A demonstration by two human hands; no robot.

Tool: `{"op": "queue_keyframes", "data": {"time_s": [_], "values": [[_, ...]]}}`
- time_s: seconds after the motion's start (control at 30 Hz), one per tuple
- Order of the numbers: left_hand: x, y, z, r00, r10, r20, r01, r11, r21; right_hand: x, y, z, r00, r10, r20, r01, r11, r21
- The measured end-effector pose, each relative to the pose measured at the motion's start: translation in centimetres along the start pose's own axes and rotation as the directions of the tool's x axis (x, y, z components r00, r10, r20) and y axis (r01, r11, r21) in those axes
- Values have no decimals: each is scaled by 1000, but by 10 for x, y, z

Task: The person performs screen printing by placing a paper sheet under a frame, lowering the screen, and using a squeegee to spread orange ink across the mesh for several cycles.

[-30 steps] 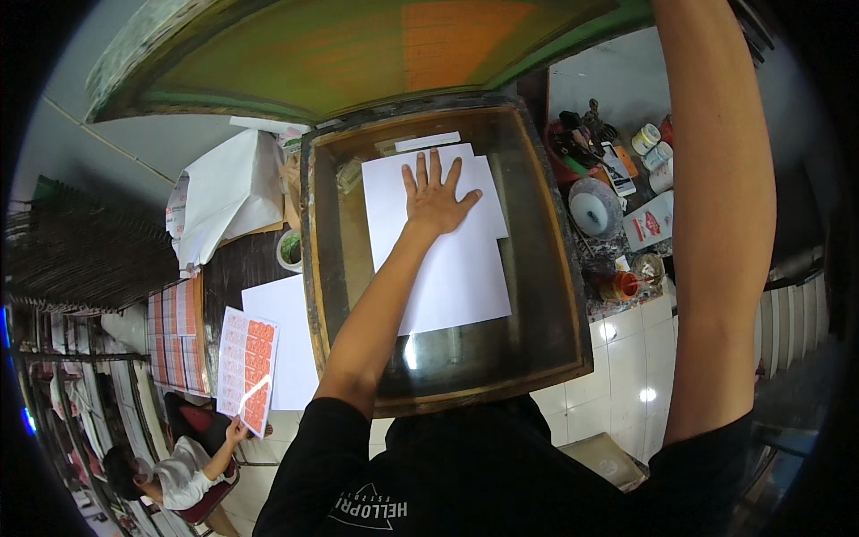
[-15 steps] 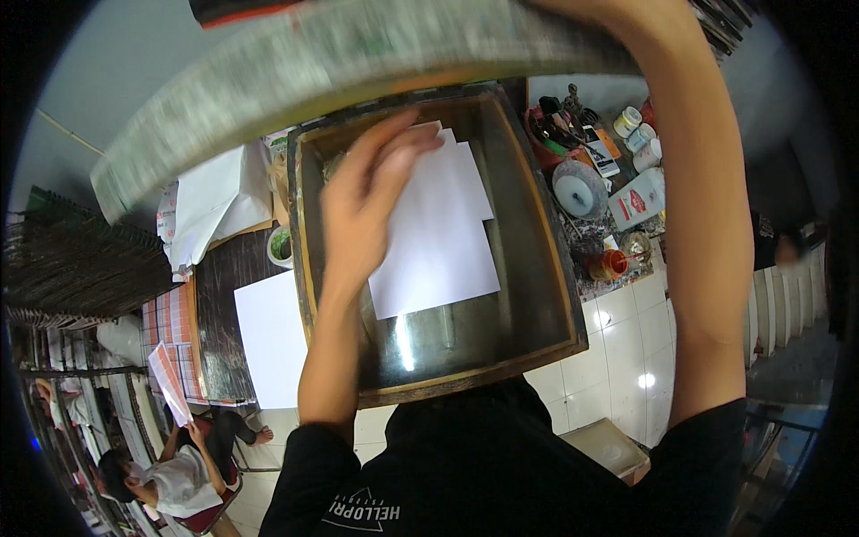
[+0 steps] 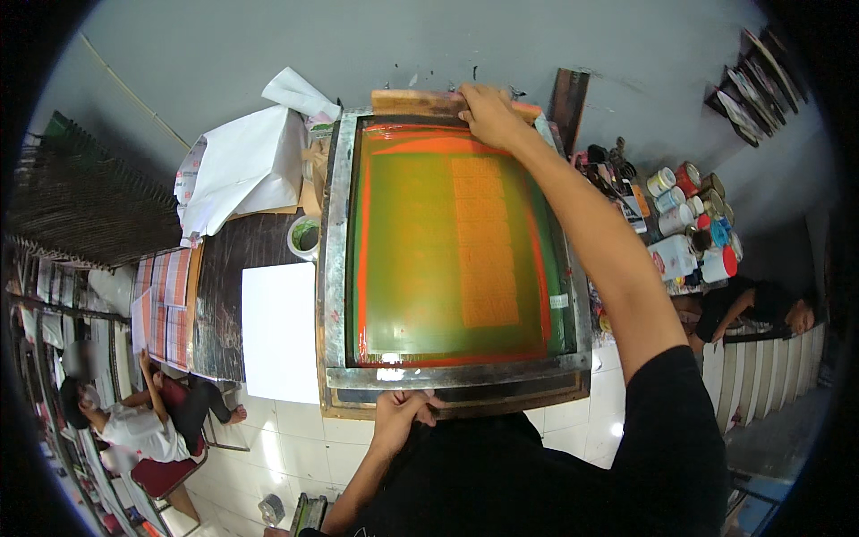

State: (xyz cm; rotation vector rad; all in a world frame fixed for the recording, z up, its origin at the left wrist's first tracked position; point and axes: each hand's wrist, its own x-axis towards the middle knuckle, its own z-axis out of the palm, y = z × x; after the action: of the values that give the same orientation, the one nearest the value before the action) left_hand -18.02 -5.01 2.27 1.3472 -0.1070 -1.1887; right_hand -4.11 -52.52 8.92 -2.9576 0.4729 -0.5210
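A silk-screen frame (image 3: 336, 234) with grey edges lies flat over a wooden-edged table (image 3: 546, 397). Its mesh (image 3: 412, 259) looks yellow-green, with an orange printed block on the right half and orange ink along the sides and far end. At the far end, my right hand (image 3: 490, 116) is closed round the wooden handle of a squeegee (image 3: 413, 103), my arm stretched along the screen's right side. My left hand (image 3: 401, 419) is at the near edge, fingers curled together by the table's rim; what they hold, if anything, is hidden. Whatever lies under the screen cannot be seen.
Left of the screen lie a stack of white paper (image 3: 280, 331), a tape roll (image 3: 305, 237) and a white-wrapped bundle (image 3: 246, 161). Jars and bottles (image 3: 689, 215) crowd the right side. One person (image 3: 148, 425) sits at lower left, another (image 3: 761, 309) at far right.
The raised screen has come down over the table, covering the white sheets. My left hand has drawn back from the sheets to the near edge. My right hand now grips the squeegee.
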Motion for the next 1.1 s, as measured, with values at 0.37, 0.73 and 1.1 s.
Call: {"op": "queue_keyframes", "data": {"time_s": [0.37, 0.73, 1.1], "values": [[-4, 2, 9, 992, -14, -123, 20, 999, 50, 24, -10, 24, 959, 64, 276, -46, 996, -70], [1, -4, 3, 996, 72, -52, -66, 992, 107, -140, -95, -23, 941, -28, 338, -5, 995, 95], [1, 6, -3, 984, -129, 121, 162, 932, -325, -268, -177, -79, 984, 20, 178, -52, 983, 179]]}}
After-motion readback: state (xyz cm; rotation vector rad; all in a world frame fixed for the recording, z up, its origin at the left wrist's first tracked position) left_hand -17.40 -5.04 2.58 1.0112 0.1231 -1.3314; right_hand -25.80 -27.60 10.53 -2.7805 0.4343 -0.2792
